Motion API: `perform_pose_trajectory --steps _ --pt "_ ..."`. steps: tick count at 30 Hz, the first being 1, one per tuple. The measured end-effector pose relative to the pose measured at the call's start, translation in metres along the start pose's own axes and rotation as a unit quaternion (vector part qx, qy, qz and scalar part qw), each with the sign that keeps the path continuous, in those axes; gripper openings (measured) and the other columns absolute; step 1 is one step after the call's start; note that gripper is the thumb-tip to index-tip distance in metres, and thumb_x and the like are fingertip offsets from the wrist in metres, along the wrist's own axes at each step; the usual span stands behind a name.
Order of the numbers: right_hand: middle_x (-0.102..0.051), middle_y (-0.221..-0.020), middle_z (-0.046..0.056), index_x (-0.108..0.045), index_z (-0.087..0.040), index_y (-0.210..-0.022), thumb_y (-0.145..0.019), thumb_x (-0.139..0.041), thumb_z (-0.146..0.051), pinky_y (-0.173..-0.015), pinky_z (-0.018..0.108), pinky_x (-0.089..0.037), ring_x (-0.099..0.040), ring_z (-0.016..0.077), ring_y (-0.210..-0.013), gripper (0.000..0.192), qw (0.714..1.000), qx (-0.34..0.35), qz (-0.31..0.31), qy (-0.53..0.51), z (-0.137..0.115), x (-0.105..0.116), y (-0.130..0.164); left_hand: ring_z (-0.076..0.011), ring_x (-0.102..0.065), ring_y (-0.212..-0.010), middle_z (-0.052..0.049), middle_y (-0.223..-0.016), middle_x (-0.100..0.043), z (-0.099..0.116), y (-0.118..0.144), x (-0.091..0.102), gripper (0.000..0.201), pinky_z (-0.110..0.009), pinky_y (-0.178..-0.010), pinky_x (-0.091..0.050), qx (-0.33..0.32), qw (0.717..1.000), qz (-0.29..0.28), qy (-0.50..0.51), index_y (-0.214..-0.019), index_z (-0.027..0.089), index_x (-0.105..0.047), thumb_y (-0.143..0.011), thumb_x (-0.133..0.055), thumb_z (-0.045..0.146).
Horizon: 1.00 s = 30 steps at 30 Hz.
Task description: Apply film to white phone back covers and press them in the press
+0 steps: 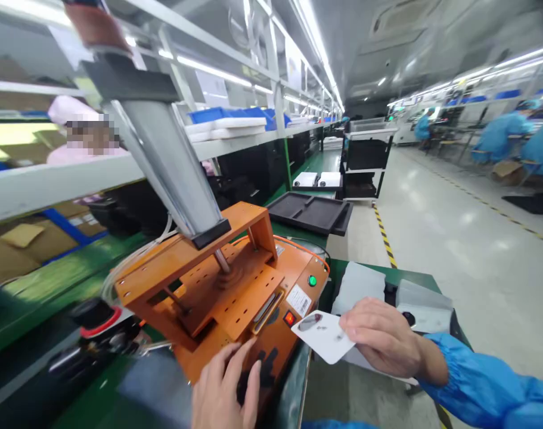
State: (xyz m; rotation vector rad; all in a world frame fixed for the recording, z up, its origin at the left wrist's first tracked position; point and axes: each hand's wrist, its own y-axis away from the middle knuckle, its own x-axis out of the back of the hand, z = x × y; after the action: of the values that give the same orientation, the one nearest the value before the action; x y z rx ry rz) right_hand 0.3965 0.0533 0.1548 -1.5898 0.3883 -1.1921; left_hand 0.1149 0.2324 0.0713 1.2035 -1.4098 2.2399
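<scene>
Lower centre: left hand (226,390) flat on orange metal press fixture (226,286), fingers spread; right hand (382,339) pinches white flat card (325,336). Risk: loose pinch, card slips.

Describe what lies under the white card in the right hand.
Under the white card, held by the right hand, lie pale sheets on the green bench. Hand and card cover the rest of them.

The left hand (226,387) is cut off at the wrist by the bottom edge, and its fingers cover a dark part on the front of the orange machine (217,280). Left of the machine, a red-ringed black thing (96,319) is blurred. The machine's grey column (164,149) runs out past the top edge. The markings on the white card (325,336) are too small to read.
</scene>
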Motion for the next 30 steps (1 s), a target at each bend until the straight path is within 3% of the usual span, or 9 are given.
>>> perform_pose_trajectory --steps 5,11,14,20,25,30 --pt "-0.074 -0.092 0.012 -0.057 -0.006 -0.132 -0.086 -0.057 0.002 -0.072 0.033 -0.062 -0.072 0.0191 -0.085 0.047 0.999 -0.006 0.011 0.033 0.003 -0.001 0.003 -0.0259 -0.065 -0.103 -0.008 -0.118 -0.068 0.0 0.003 -0.011 0.032 -0.038 -0.082 -0.049 0.035 0.999 -0.011 -0.023 -0.122 0.029 -0.069 -0.095 -0.056 0.042" --pt "-0.072 -0.105 0.012 -0.051 -0.011 -0.146 -0.088 -0.053 0.005 -0.079 0.031 -0.062 -0.07 0.0193 -0.094 0.061 0.987 -0.106 -0.039 0.113 0.007 0.006 0.002 -0.0267 -0.063 -0.106 -0.008 -0.12 -0.067 0.004 0.002 -0.006 0.03 -0.04 -0.083 -0.048 0.061 0.998 -0.025 0.005 -0.118 0.029 -0.07 -0.096 -0.055 0.042" --pt "-0.072 -0.104 0.01 -0.06 -0.015 -0.137 -0.087 -0.055 0.004 -0.079 0.033 -0.061 -0.07 0.0193 -0.093 0.054 0.985 -0.104 -0.061 0.122 0.012 0.01 0.001 -0.0271 -0.063 -0.107 -0.008 -0.12 -0.067 0.001 -0.001 -0.003 0.031 -0.041 -0.085 -0.049 0.054 0.997 -0.042 0.019 -0.119 0.03 -0.07 -0.094 -0.058 0.044" --pt "-0.073 -0.087 0.003 -0.069 -0.022 -0.103 -0.078 -0.072 -0.003 -0.073 0.034 -0.057 -0.071 0.0189 -0.079 0.031 0.978 -0.141 0.017 0.151 0.014 0.01 0.005 -0.0273 -0.061 -0.109 -0.008 -0.117 -0.065 0.009 -0.007 0.003 0.028 -0.044 -0.09 -0.049 0.076 0.995 -0.047 0.037 -0.118 0.029 -0.07 -0.095 -0.059 0.041" --pt "-0.078 -0.097 0.003 -0.066 -0.023 -0.104 -0.079 -0.07 -0.003 -0.079 0.035 -0.057 -0.075 0.02 -0.088 0.033 0.978 -0.146 0.022 0.145 0.016 0.011 0.009 -0.0243 -0.062 -0.098 -0.011 -0.106 -0.063 0.025 -0.022 0.002 0.03 -0.04 -0.088 -0.052 0.091 0.995 0.005 0.046 -0.12 0.02 -0.068 -0.098 -0.056 0.037" --pt "-0.08 -0.1 0.002 -0.066 -0.024 -0.104 -0.079 -0.07 -0.003 -0.081 0.034 -0.057 -0.077 0.02 -0.091 0.033 0.979 -0.136 0.013 0.15 0.021 0.01 0.013 -0.0272 -0.062 -0.101 -0.013 -0.108 -0.067 0.033 -0.033 -0.003 0.032 -0.042 -0.091 -0.051 0.085 0.995 0.056 -0.02 -0.123 0.018 -0.066 -0.098 -0.055 0.036"
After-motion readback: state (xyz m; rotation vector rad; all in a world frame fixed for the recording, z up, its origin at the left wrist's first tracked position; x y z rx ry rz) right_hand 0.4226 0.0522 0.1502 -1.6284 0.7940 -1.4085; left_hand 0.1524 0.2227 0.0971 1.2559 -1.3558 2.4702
